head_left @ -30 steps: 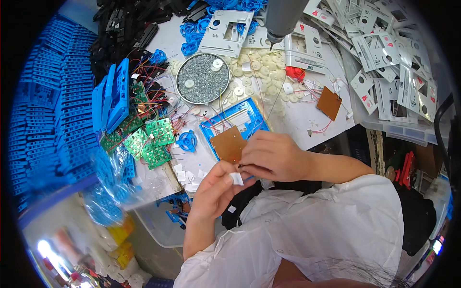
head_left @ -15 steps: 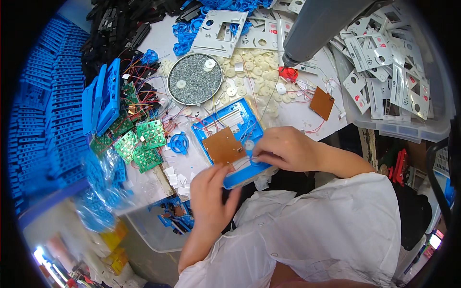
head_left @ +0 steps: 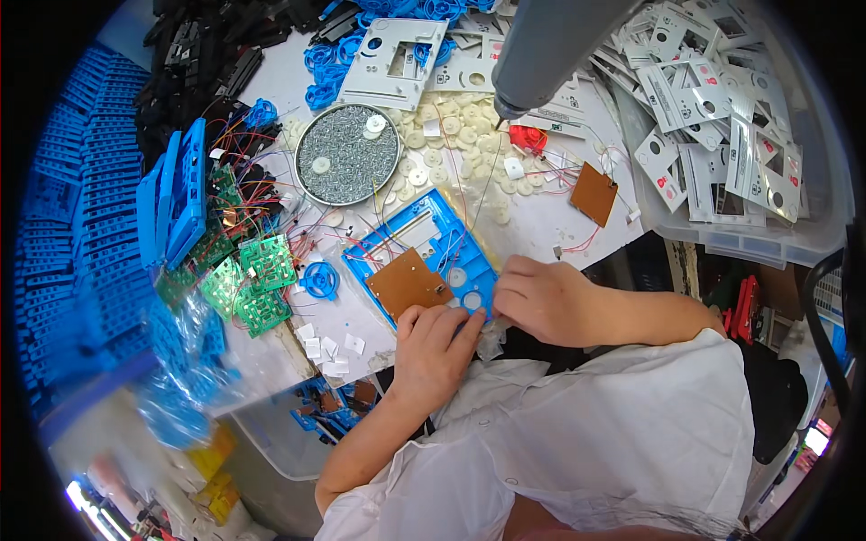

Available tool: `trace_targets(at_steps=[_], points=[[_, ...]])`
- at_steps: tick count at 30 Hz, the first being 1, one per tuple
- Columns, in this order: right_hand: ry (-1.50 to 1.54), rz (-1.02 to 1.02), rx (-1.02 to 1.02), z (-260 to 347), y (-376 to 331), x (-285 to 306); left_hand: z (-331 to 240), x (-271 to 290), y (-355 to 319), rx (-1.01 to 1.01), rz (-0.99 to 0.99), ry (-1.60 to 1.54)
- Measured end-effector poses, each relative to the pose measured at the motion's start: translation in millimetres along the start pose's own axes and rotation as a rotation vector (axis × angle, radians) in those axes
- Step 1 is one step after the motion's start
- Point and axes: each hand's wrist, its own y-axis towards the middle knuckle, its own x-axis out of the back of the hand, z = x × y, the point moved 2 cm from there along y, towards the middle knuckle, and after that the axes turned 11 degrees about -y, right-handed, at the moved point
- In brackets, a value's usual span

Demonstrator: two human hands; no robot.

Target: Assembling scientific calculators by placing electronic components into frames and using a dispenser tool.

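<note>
A shallow blue plastic housing (head_left: pixel 428 215) lies tilted on the table edge before me, with thin wires running over it. Resting across its left part is a brown circuit board (head_left: pixel 403 283). Two pale round pieces, the farther one (head_left: pixel 458 277) and the nearer one (head_left: pixel 472 300), show in its near right part. My left hand (head_left: pixel 433 353) is closed on the housing's near edge, its fingertips beside the board and the nearer round piece. At the right near corner, my right hand (head_left: pixel 546 302) grips the housing with curled fingers; its fingertips are partly hidden.
A round tray of small screws (head_left: pixel 347 158) stands beyond the housing, with pale discs (head_left: pixel 469 126) scattered beside it. A grey power screwdriver (head_left: pixel 550 54) hangs overhead. Green circuit boards (head_left: pixel 266 261) and wires lie left; a bin of white panels (head_left: pixel 713 216) stands right.
My left hand has moved right along the housing's near edge. My right hand has drawn back from the inside to the corner, uncovering the round pieces. The view has shifted slightly.
</note>
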Motion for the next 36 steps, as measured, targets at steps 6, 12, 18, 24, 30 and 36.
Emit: trace_targets(at_steps=[6,12,18,24,30,36], points=[[0.017,0.110,0.047,-4.1,9.2,7.1,0.6,0.9,-0.7,-0.016,-0.004,0.003],[0.029,0.036,0.127,-10.3,5.9,0.7,2.4,-1.2,-3.5,-0.035,-0.026,0.017],[-0.049,0.033,0.127,5.2,0.2,-8.2,2.7,-1.8,-6.7,-0.038,-0.003,0.046],[0.271,-0.253,0.086,-39.1,-13.5,-27.7,-1.1,-4.9,-1.7,-0.065,0.025,0.082],[0.329,-0.313,-0.104,-31.4,-22.5,-22.6,-5.1,-7.2,-2.4,-0.065,0.139,0.205],[0.853,-0.097,-0.535,-29.0,-26.8,-27.9,-6.2,-6.4,-0.8,-0.057,0.172,0.201]])
